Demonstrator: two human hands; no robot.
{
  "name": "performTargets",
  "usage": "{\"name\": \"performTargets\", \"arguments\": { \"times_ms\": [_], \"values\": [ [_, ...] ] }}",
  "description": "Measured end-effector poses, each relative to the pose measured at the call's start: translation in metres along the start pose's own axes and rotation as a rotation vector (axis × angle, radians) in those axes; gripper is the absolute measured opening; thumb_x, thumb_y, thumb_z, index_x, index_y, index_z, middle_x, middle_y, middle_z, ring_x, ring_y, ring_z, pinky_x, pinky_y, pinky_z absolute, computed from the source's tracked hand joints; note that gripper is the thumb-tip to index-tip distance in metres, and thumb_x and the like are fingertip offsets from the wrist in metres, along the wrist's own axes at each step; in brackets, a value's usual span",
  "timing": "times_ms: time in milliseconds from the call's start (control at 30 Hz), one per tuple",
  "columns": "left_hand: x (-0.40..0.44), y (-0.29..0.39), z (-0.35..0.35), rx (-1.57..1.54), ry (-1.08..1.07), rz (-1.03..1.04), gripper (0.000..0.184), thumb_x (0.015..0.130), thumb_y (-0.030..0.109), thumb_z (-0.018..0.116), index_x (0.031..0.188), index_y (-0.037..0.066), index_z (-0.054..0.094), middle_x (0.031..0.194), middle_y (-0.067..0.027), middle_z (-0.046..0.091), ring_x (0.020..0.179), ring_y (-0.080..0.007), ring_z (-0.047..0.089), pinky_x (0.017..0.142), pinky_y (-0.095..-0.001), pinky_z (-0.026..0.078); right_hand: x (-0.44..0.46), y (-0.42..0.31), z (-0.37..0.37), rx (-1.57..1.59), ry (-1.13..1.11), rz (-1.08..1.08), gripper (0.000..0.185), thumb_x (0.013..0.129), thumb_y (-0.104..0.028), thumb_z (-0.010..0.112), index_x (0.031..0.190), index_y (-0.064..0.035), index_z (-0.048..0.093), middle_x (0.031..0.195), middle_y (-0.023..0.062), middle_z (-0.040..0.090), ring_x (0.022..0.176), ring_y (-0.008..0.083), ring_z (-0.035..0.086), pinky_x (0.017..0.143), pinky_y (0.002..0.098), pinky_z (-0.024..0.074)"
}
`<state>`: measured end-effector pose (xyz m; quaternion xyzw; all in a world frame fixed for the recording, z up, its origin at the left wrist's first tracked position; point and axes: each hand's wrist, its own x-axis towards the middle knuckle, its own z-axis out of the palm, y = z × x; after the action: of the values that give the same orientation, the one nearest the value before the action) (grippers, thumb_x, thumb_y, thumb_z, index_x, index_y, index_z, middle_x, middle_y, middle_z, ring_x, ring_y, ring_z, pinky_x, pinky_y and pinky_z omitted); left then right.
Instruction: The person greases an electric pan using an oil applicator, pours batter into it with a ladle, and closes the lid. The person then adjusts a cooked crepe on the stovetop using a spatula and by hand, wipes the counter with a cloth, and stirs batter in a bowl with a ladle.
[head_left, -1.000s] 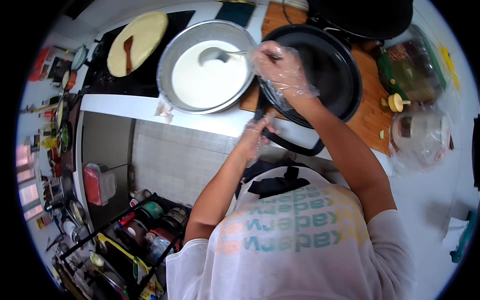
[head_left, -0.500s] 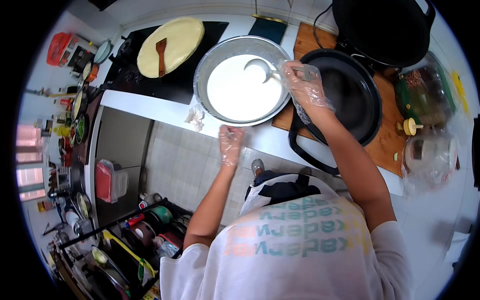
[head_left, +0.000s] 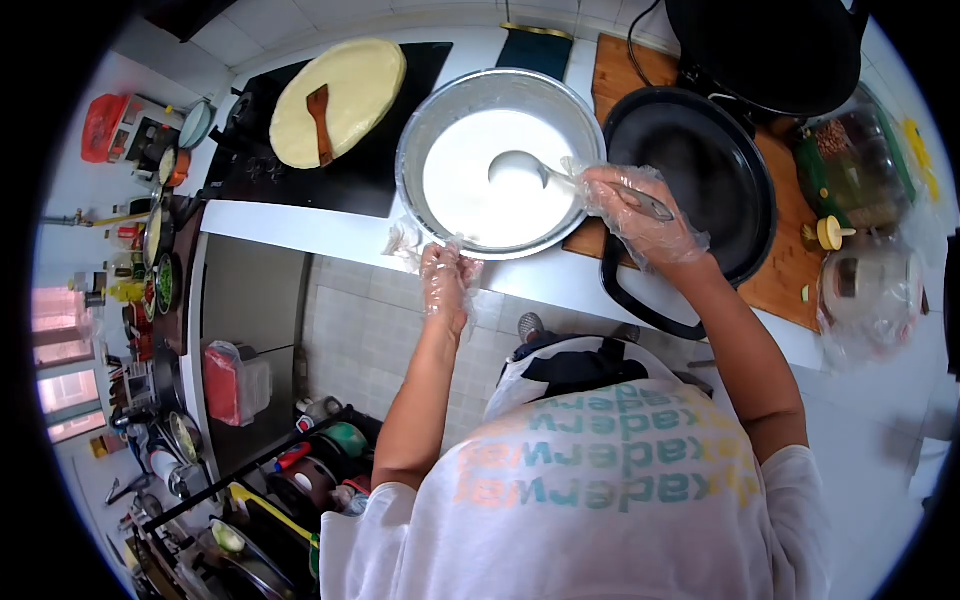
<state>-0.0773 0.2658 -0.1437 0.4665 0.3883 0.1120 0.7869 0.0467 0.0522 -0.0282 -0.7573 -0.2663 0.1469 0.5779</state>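
A large metal bowl (head_left: 590, 120) holds white liquid (head_left: 470, 190). My right hand (head_left: 645, 215), in a clear plastic glove, is closed round the handle of a metal ladle (head_left: 518, 172) whose scoop lies in the liquid. My left hand (head_left: 447, 282), also gloved, has its fingers curled at the bowl's near-left rim; whether they grip the rim or anything else is hidden. Beside that hand lies a crumpled white tissue (head_left: 404, 243). Just right of the bowl stands a wide black pan (head_left: 690, 180) with a loop handle, partly behind my right hand.
On the black cooktop (head_left: 360, 190) at left sits a stack of pale round flatbreads (head_left: 360, 95), with a wooden spatula (head_left: 319, 122) on top. A wooden board (head_left: 785, 270) lies under the black pan. Another black pan (head_left: 765, 50) stands behind it. Jars (head_left: 850, 170) are at the right.
My right hand has moved right and down with the ladle, whose scoop now sits lower in the bowl. My left hand has come up to the bowl's rim. The camera view has shifted slightly.
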Motion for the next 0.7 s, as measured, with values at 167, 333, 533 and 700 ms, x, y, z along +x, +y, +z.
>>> {"name": "performTargets", "arguments": {
  "times_ms": [167, 333, 533, 700],
  "values": [
    [-0.017, -0.005, 0.01, -0.098, -0.016, -0.03, 0.009, 0.088, 0.011, 0.045, 0.086, 0.008, 0.037, 0.076, -0.0039, 0.047, 0.063, -0.0112, 0.051, 0.062, -0.0254, 0.052, 0.005, 0.016, 0.012, -0.09, 0.119, -0.095, 0.018, 0.084, -0.007, 0.05, 0.098, -0.0004, 0.06, 0.093, 0.0123, 0.061, 0.078, 0.0148, 0.057, 0.075, 0.0223, 0.0444],
    [-0.019, -0.014, 0.008, -0.116, -0.04, -0.032, 0.007, 0.089, 0.013, 0.046, 0.087, 0.007, 0.041, 0.08, -0.0039, 0.049, 0.068, -0.0132, 0.055, 0.067, -0.0257, 0.052, 0.003, 0.016, 0.009, -0.168, 0.027, -0.004, 0.018, 0.087, -0.01, 0.048, 0.096, 0.0025, 0.058, 0.096, 0.0113, 0.06, 0.084, 0.0188, 0.06, 0.079, 0.0232, 0.0473],
    [-0.023, -0.012, 0.013, -0.117, -0.07, -0.067, 0.013, 0.089, 0.013, 0.045, 0.083, 0.008, 0.034, 0.075, -0.0069, 0.049, 0.067, -0.015, 0.058, 0.061, -0.0243, 0.052, -0.003, 0.023, -0.012, -0.6, 0.074, -0.575, 0.021, 0.072, 0.005, 0.057, 0.092, 0.0011, 0.057, 0.094, 0.0139, 0.06, 0.082, 0.0237, 0.061, 0.075, 0.0286, 0.0508],
    [-0.021, -0.016, 0.013, -0.126, -0.066, -0.076, 0.009, 0.089, 0.014, 0.047, 0.091, 0.007, 0.041, 0.083, -0.0052, 0.05, 0.072, -0.0145, 0.058, 0.067, -0.0258, 0.052, 0.001, 0.025, -0.01, -0.678, 0.168, -0.798, 0.014, 0.082, -0.001, 0.051, 0.094, 0.0001, 0.058, 0.091, 0.0143, 0.06, 0.075, 0.0241, 0.06, 0.071, 0.0282, 0.0504]
  ]
}}
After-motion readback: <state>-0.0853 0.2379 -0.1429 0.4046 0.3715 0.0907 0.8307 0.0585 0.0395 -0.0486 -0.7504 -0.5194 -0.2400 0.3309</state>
